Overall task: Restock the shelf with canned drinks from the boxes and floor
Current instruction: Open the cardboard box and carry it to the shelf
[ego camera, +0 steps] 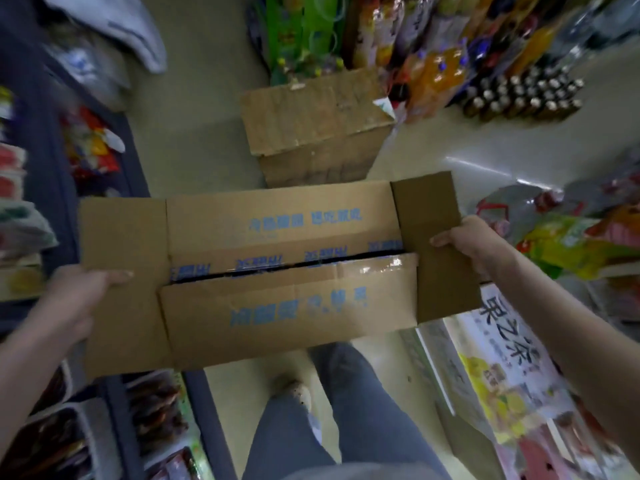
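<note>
Pale aisle floor (194,133) runs between a dark snack shelf (93,147) on the left and stacked drinks on the right, and the whole head view is smeared with blur. I see the cardboard box (277,306) held level across the aisle, above the person's legs (346,427). Its two long top flaps, printed in blue, nearly meet along a dark slit, so I cannot tell what is inside. The left hand (79,299) grips the left end flap, thumb flat on top and fingers hidden beneath. The right hand (467,240) pinches the right end flap the same way, thumb pointing inward. Both forearms reach in from the lower corners. Beyond the far edge a second box (311,126) stands shut on the floor, close to orange bottles (440,74), with dark capped bottles (519,98) farther right. A printed carton (502,358) sits under the right forearm. Bare floor shows left of the second box and also to its right
</note>
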The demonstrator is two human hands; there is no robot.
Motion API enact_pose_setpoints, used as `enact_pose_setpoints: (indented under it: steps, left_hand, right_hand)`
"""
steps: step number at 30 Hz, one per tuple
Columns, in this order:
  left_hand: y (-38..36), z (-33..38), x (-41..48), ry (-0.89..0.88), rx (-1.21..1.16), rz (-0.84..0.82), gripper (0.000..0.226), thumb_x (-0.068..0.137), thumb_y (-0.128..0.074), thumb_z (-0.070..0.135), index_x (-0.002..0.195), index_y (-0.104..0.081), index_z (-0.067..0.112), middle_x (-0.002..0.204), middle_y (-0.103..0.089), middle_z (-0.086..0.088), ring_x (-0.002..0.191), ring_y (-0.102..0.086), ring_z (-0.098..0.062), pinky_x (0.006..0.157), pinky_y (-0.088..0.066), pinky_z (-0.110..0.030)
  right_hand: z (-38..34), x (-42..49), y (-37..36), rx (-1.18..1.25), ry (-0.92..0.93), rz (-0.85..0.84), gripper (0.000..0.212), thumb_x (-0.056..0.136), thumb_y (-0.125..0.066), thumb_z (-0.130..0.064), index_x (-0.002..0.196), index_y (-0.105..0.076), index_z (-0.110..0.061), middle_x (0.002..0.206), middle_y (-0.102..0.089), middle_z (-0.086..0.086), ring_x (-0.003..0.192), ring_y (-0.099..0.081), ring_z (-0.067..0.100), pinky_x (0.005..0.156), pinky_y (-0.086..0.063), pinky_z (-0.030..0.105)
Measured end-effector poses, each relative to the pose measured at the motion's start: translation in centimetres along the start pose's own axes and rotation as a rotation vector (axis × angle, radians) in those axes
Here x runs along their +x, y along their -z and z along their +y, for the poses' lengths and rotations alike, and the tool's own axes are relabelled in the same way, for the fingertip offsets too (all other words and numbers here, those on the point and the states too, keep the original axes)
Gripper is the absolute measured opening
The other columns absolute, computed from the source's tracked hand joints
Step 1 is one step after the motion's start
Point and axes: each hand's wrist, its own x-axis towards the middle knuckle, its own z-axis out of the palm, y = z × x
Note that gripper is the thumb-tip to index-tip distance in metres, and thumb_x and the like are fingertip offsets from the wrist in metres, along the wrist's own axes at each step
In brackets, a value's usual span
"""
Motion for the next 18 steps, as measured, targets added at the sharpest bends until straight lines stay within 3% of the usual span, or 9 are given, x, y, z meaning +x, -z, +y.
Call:
enact_pose_setpoints:
  steps: [3,6,7,9,11,13,15,18]
  left_hand:
    - [-0.2,5.1,-1.4,-0.025,0.001,-0.019,0.044,0.081,-0.071,0.007,0.122,-0.056,0.004,0.111,-0.062,-0.019,0.096,-0.060,-0.041,0.081,-0.048,-0.052]
    - [-0.8,9.3,-0.7,-0.029,-0.037,-0.042,0.035,0.082,-0.070,0.006,0.114,-0.058,0.008,0.098,-0.064,-0.018,0.085,-0.061,-0.036,0.076,-0.050,-0.047]
    - [-1.2,10.8,-0.7,-0.033,-0.058,-0.060,0.030,0.082,-0.069,0.005,0.110,-0.058,0.008,0.090,-0.063,-0.017,0.080,-0.060,-0.034,0.071,-0.050,-0.043]
    - [-2.1,13.6,0.1,-0.038,-0.099,-0.094,0.024,0.084,-0.068,0.004,0.105,-0.058,0.010,0.084,-0.062,-0.014,0.077,-0.060,-0.031,0.065,-0.048,-0.036]
    - [-3.6,16.4,0.9,-0.044,-0.127,-0.109,0.033,0.081,-0.071,0.005,0.111,-0.057,0.009,0.095,-0.063,-0.015,0.087,-0.060,-0.033,0.072,-0.050,-0.040]
    - [-4.8,18.8,3.0,-0.068,-0.094,-0.123,0.069,0.063,-0.084,0.019,0.125,-0.054,0.008,0.117,-0.061,-0.015,0.104,-0.058,-0.036,0.086,-0.050,-0.050]
    - [-6.3,20.0,7.7,-0.094,-0.068,-0.111,0.096,0.041,-0.091,0.032,0.128,-0.054,0.012,0.124,-0.059,-0.014,0.107,-0.058,-0.038,0.089,-0.049,-0.055]
    - [-9.3,25.8,5.3,-0.099,-0.035,-0.099,0.067,0.068,-0.081,0.018,0.127,-0.053,0.003,0.125,-0.058,-0.018,0.111,-0.056,-0.037,0.096,-0.046,-0.052]
  right_hand:
    - [-5.1,1.3,2.9,-0.043,0.047,-0.006,0.026,0.081,-0.067,-0.002,0.106,-0.060,-0.002,0.088,-0.066,0.017,0.078,-0.065,0.031,0.064,-0.051,0.034]
    - [-10.5,3.3,5.5,-0.081,0.068,0.014,0.029,0.076,-0.071,-0.002,0.104,-0.063,-0.003,0.090,-0.068,0.020,0.080,-0.067,0.034,0.071,-0.057,0.044]
    - [-12.3,4.0,6.1,-0.094,0.074,0.023,0.028,0.076,-0.071,-0.002,0.102,-0.063,-0.003,0.085,-0.068,0.019,0.074,-0.067,0.032,0.065,-0.059,0.043]
    - [-15.6,5.6,7.4,-0.105,0.081,0.023,0.021,0.078,-0.068,0.003,0.097,-0.061,-0.003,0.065,-0.068,0.010,0.055,-0.065,0.025,0.044,-0.053,0.028]
    - [-18.2,7.4,8.6,-0.110,0.087,0.052,0.024,0.078,-0.065,0.006,0.101,-0.061,-0.001,0.059,-0.067,0.007,0.047,-0.063,0.022,0.044,-0.049,0.025]
    - [-20.4,9.3,9.5,-0.077,0.074,0.055,0.032,0.078,-0.064,0.008,0.109,-0.060,0.002,0.075,-0.066,0.016,0.055,-0.063,0.025,0.055,-0.053,0.032]
    - [-22.4,11.4,10.6,-0.056,0.048,0.063,0.035,0.078,-0.064,0.009,0.112,-0.058,0.004,0.078,-0.065,0.020,0.060,-0.063,0.028,0.063,-0.054,0.039]
    - [-25.3,14.4,11.9,-0.050,0.001,0.065,0.028,0.080,-0.063,0.007,0.107,-0.059,0.003,0.049,-0.064,0.013,0.039,-0.061,0.028,0.056,-0.055,0.040]
